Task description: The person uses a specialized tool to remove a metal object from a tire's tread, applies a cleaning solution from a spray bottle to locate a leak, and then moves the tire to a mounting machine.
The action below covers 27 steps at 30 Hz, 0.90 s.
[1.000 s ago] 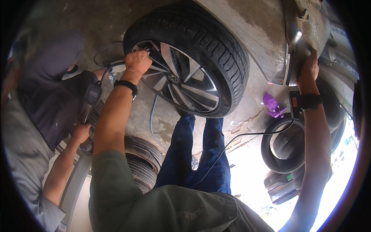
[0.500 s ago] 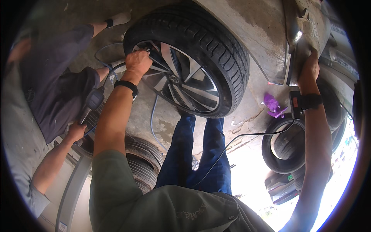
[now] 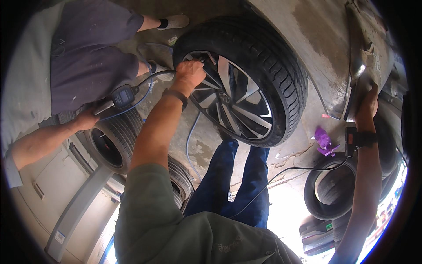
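Observation:
A car wheel [image 3: 244,100] with a black tyre and silver-and-black spokes stands tilted in front of me. My left hand [image 3: 190,75] is closed at the rim's near-left edge, pinching the end of a black air hose [image 3: 161,73]; the tip is hidden behind my fingers. The hose runs to a tyre inflator gauge [image 3: 123,96] held by a co-worker's hand [image 3: 86,119] at left. Far to the right, my right hand [image 3: 368,105] is curled against the edge of a grey metal panel [image 3: 359,83], its fingers partly hidden.
Loose tyres [image 3: 327,187] lie at right, near a purple crumpled bag [image 3: 324,141]. More tyres [image 3: 115,141] are stacked at left. A cable [image 3: 285,170] runs to a small box [image 3: 350,141] at my right wrist. A blue hose [image 3: 190,145] trails over the floor.
The whole view has shifted, with the wheel and both my hands appearing further right and lower. More of the co-worker and the gauge's face shows. Both my hands keep their places.

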Available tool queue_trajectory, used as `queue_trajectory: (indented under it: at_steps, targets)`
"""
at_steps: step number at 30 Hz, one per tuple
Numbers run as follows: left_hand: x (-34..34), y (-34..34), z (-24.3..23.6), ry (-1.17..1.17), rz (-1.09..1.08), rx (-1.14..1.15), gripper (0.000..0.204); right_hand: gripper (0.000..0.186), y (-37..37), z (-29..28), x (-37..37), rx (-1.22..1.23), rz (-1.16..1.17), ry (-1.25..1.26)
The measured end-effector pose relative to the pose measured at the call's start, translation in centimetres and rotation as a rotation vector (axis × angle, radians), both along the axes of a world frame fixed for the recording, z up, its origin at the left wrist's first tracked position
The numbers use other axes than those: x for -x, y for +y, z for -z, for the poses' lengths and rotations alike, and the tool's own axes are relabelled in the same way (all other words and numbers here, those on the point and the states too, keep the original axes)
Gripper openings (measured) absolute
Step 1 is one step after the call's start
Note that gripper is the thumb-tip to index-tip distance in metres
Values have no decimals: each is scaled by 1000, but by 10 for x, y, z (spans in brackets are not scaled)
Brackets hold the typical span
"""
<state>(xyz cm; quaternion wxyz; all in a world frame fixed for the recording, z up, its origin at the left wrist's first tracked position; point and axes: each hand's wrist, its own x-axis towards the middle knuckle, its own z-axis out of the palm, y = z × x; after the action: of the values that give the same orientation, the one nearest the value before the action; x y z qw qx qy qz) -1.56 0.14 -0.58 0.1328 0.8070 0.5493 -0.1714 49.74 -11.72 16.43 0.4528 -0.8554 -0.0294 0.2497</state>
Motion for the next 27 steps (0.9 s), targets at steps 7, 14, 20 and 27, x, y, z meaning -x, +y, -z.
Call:
queue_trajectory:
  at_steps: [7, 14, 20, 27]
  targets:
    - [-7, -2, -8, -9, -68, 20, 19, 87, 2, -6, 6, 33, 30, 36]
    - [-4, -1, 1, -30, -47, 1, 27, 87, 1, -2, -8, 181, 65, -23]
    - [-2, 0, 5, 3, -39, 14, 29, 87, -4, 7, -22, 215, 55, -14]
    - [-9, 2, -6, 51, -47, 62, 21, 86, -6, 7, -23, 198, 49, -6]
